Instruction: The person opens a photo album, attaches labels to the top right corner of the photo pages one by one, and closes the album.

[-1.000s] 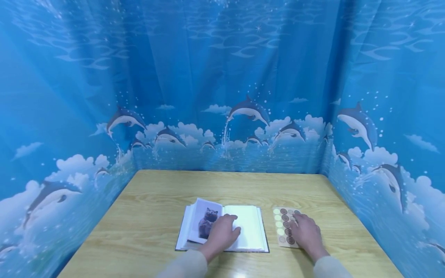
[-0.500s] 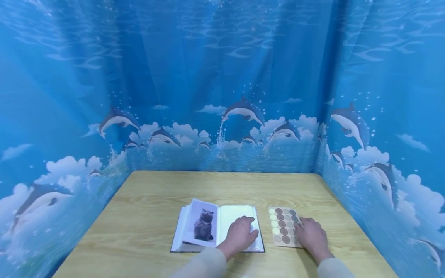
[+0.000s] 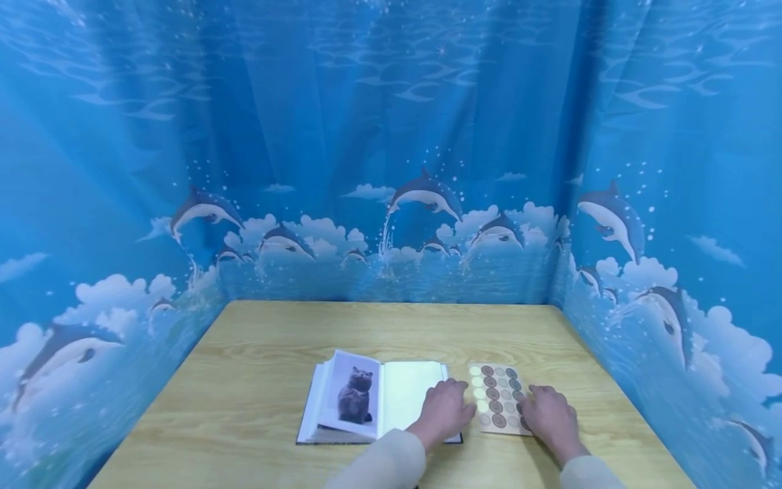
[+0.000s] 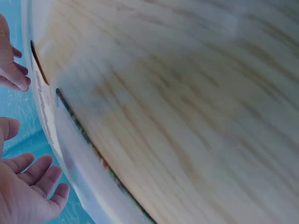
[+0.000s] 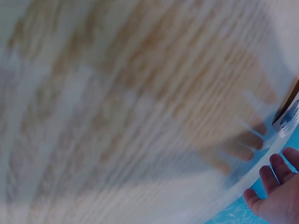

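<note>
1. Blue dolphin-print curtains (image 3: pixel 391 170) wall in a pale wooden surface (image 3: pixel 275 339) on three sides.
2. Nearest, at 6 o'clock, two light sleeves (image 3: pixel 379 468) enter from the bottom edge.
3. At 5 o'clock the right hand (image 3: pixel 550 415) rests flat on the right part of the sticker sheet (image 3: pixel 497 394), fingers relaxed, its grip loose and holding nothing.
4. Just at its 9 o'clock, the left hand (image 3: pixel 446 411) lies on the right page of the open photo album (image 3: pixel 373 404), fingertips reaching the sheet's left edge, grip wide.
5. On the album's left page, a grey cat photo (image 3: pixel 356 395) shows.
6. Both wrist views are blurred: wood grain and fingers only.
</note>
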`<state>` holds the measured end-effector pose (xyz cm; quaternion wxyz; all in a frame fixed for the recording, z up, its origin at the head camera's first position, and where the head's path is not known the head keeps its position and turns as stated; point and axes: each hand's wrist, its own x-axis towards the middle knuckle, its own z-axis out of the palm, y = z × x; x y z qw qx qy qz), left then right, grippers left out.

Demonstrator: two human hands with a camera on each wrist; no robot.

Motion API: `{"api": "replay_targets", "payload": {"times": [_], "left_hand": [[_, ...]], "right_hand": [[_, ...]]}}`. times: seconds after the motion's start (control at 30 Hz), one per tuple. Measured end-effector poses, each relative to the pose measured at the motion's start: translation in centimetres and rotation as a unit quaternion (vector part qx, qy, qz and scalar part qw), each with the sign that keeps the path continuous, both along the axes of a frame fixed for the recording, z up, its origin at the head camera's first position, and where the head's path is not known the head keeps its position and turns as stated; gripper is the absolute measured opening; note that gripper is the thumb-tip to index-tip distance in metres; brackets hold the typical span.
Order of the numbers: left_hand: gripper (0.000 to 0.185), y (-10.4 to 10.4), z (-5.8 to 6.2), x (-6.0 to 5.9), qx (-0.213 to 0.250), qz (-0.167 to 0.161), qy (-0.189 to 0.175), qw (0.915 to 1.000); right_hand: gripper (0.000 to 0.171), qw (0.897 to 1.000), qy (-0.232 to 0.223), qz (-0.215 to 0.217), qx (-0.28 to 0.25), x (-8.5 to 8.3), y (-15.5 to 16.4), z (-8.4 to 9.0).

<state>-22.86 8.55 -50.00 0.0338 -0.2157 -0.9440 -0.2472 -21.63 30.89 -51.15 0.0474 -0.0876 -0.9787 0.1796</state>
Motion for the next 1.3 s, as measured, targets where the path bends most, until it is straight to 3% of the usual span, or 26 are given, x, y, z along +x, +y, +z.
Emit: {"api": "replay_targets", "payload": {"times": [0.43, 0.77, 1.03, 1.3], "left_hand": [[0.035, 2.1, -0.9, -1.0, -0.067, 0.017, 0.038, 0.9969], [0.029, 2.3, -1.6, -1.6, -0.127, 0.02, 0.083, 0.9881], [0.032, 2.7, -1.7, -1.5, -0.183, 0.016, 0.073, 0.9803], [0.038, 3.1, -2.3, -1.4, -0.164, 0.009, 0.056, 0.9848]], "right_hand": [[0.055, 1.0, 0.002, 0.012, 0.012, 0.4, 0.3, -0.2], [0.051, 1.0, -0.006, 0.011, 0.025, 0.4, 0.1, -0.2], [0.047, 0.999, -0.009, 0.015, 0.033, 0.5, -0.2, -0.3], [0.046, 1.0, -0.009, 0.022, -0.001, 0.2, -0.8, -0.1]]}}
